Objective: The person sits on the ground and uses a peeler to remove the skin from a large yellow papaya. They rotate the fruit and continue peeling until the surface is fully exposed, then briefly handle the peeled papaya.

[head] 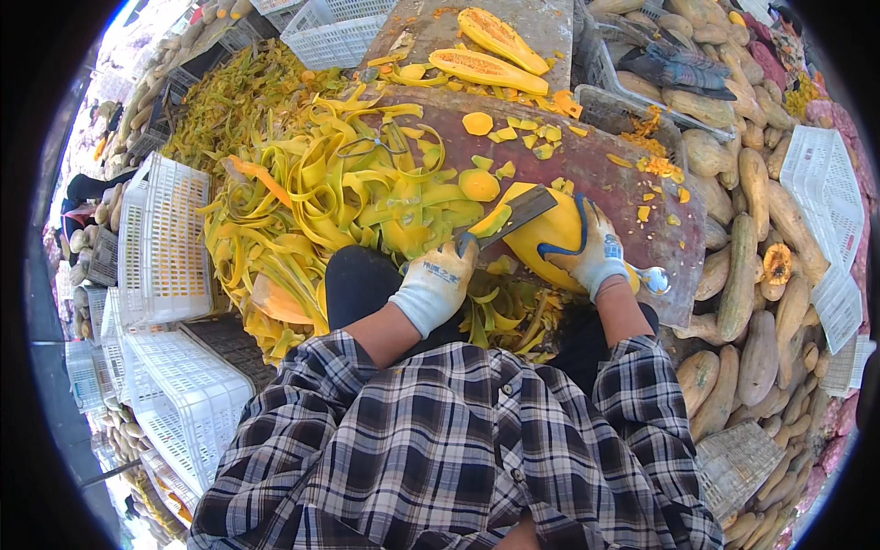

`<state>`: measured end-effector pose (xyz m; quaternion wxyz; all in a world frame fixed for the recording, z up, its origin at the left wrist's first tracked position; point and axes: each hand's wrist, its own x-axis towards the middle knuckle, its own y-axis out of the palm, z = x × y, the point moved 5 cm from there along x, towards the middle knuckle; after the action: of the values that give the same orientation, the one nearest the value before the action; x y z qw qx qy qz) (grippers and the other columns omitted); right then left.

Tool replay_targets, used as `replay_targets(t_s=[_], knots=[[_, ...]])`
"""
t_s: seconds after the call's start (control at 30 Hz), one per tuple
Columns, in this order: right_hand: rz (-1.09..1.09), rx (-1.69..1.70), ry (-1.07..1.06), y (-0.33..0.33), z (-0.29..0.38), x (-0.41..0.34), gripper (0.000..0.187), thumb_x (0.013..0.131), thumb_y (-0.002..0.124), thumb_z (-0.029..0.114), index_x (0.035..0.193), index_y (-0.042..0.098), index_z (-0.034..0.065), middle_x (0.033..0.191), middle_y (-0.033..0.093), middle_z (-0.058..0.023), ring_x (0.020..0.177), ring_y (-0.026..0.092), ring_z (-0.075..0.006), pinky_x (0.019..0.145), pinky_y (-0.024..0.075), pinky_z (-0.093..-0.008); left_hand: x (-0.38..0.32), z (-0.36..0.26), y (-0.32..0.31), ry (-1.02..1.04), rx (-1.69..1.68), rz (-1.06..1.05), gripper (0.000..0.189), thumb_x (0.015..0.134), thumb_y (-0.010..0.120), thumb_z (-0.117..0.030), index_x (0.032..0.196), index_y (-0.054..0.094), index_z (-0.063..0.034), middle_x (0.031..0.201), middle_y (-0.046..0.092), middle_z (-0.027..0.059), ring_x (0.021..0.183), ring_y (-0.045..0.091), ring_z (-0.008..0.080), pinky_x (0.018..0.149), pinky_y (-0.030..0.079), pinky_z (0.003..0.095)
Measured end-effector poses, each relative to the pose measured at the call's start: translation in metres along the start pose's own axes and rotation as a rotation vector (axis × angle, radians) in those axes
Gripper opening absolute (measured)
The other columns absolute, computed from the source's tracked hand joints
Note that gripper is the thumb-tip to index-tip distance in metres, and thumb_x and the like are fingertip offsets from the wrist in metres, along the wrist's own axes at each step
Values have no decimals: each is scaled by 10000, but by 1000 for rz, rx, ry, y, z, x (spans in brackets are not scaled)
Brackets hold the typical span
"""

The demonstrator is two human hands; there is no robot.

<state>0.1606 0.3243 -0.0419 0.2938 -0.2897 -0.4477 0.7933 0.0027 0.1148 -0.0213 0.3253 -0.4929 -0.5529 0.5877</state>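
Observation:
My left hand (440, 278), in a white knit work glove, is closed around the handle of a knife. Its broad dark blade (524, 212) lies across the near-left end of a peeled yellow squash (533, 249). Left of the blade, a greenish-edged slice (491, 221) leans close to it. My right hand (595, 249), gloved in white with blue-edged fingers, grips the other side of the squash. Just beyond that hand, a shiny metal spoon-like tool (654, 279) pokes out over the board; its handle is mostly hidden. Part of the squash's underside is hidden too.
A reddish worn board (584, 158) carries scattered trimmings. Long peels (357, 185) heap up on the left, with a peeler (373, 144) on top. Two halved squashes (491, 71) lie at the back. White crates (165, 240) stand left; unpeeled squashes (735, 282) pile up right.

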Motion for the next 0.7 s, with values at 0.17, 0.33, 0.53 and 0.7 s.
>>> replay_targets(t_s=[0.17, 0.33, 0.53, 0.7], knots=[[-8, -23, -19, 5, -6, 7, 1151, 681, 831, 644, 1575, 368, 85, 1577, 428, -194, 1458, 407, -371, 1213, 330, -461, 48, 8, -2, 55, -88, 48, 373, 901, 616, -143, 1246, 558, -15, 963, 696, 228, 900, 715, 378, 767, 582, 473], [54, 22, -27, 1, -9, 17, 1154, 682, 830, 644, 1575, 366, 80, 1576, 424, -204, 1453, 413, -377, 1204, 349, -452, 123, 17, 7, 67, -247, 73, 377, 900, 582, -115, 1259, 520, -17, 976, 717, 242, 917, 701, 430, 791, 552, 516], [-29, -76, 70, -8, -9, 20, 1118, 721, 811, 622, 1592, 346, 99, 1623, 351, -198, 1487, 355, -396, 1210, 341, -463, 83, 3, 23, -125, -357, -14, 567, 900, 629, -178, 1423, 450, -56, 1063, 685, 269, 974, 692, 432, 855, 553, 502], [-129, -57, 47, -6, -10, 18, 1087, 761, 806, 575, 1624, 293, 157, 1656, 296, -195, 1516, 299, -405, 1230, 314, -483, 62, -24, 28, -129, -240, 67, 776, 880, 701, -244, 1562, 353, -112, 1275, 591, 270, 1082, 664, 440, 898, 559, 504]])
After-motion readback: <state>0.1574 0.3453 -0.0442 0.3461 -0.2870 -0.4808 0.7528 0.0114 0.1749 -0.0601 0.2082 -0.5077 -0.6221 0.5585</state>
